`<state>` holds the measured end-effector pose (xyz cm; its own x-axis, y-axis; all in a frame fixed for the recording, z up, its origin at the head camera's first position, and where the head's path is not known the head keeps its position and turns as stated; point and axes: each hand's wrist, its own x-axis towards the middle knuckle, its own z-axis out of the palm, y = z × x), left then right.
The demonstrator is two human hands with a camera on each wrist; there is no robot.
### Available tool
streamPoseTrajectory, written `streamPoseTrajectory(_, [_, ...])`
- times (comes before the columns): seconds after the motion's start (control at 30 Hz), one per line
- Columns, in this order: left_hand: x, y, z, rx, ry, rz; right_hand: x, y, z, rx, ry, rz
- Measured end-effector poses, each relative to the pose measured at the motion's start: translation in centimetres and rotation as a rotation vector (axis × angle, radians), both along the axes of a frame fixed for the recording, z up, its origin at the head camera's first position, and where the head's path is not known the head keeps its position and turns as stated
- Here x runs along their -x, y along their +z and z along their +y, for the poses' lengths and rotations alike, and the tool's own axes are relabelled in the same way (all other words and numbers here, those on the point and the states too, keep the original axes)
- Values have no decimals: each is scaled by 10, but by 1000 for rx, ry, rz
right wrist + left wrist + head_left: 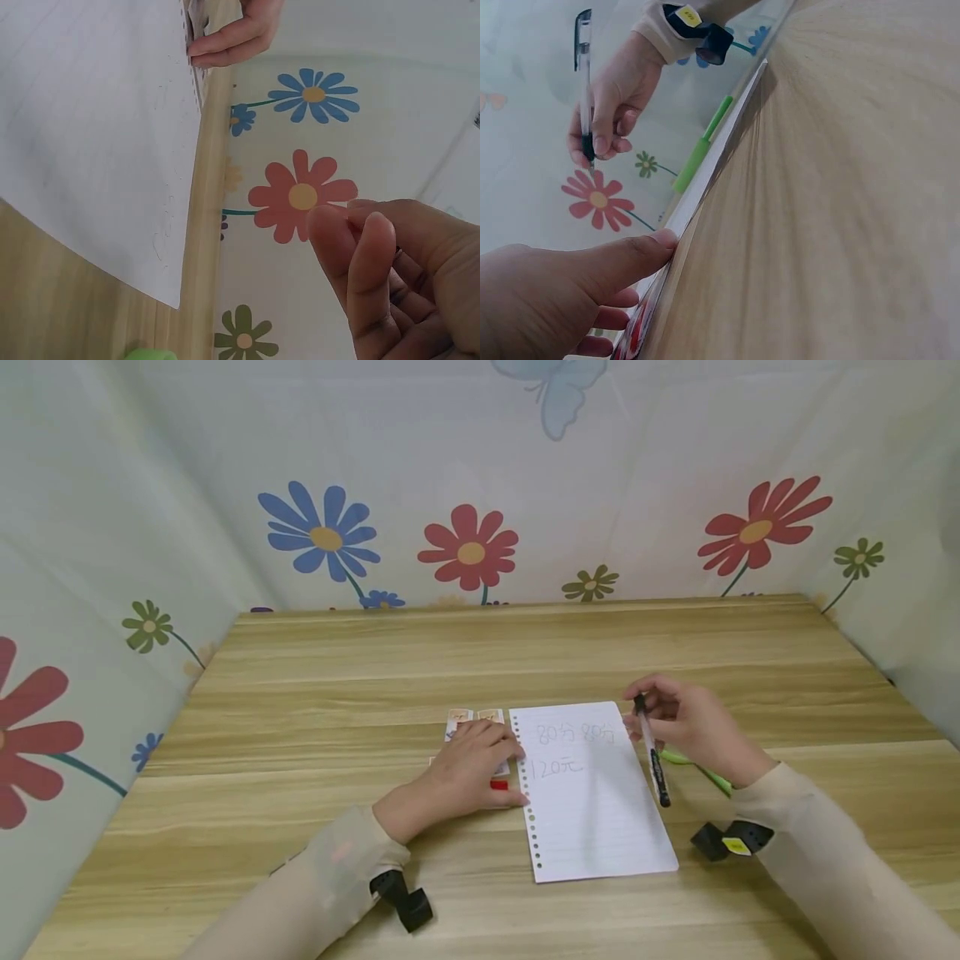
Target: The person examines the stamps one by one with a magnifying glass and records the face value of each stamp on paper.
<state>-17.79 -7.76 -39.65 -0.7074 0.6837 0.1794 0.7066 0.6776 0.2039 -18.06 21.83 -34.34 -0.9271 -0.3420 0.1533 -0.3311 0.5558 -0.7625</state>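
Observation:
A sheet of lined, hole-punched paper (600,810) lies on the table with handwriting across its upper part. My left hand (472,768) rests at its punched left edge, thumb and fingertips touching the margin, fingers fairly straight. Under and around that hand are small printed stamps (491,715), partly covered by it. At the paper's right edge my right hand (693,727) pinches a clear-barrelled pen (585,71) with a black cap end. The left wrist view shows this pen upright, its tip (592,166) pointing down from the fingertips. In the right wrist view the pen is hidden.
A slim green object (694,163) lies on the table just right of the paper, partly under the right hand in the head view. A small red piece (498,785) shows beside the left thumb. A flowered cloth (525,468) hangs behind the wood-grain table (360,668).

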Motion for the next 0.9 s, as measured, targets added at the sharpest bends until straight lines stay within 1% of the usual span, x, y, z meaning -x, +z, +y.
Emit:
streamPoseTrajectory(0.07, [0,0,0,1,-3,-2,-2,3,3,12,3,-17])
streamPoseTrajectory(0.2, [0,-1,0,1,-7,-3,-5,7,6,40,24,-19])
streamPoseTrajectory(0.53, [0,0,-1,-1,-12,3,-7,13,12,140,92,41])
streamPoseTrajectory(0.7, [0,0,-1,-2,-12,5,-9,14,12,164,80,64])
streamPoseTrajectory(0.9, [0,-2,-1,2,-9,11,-9,14,12,136,37,103])
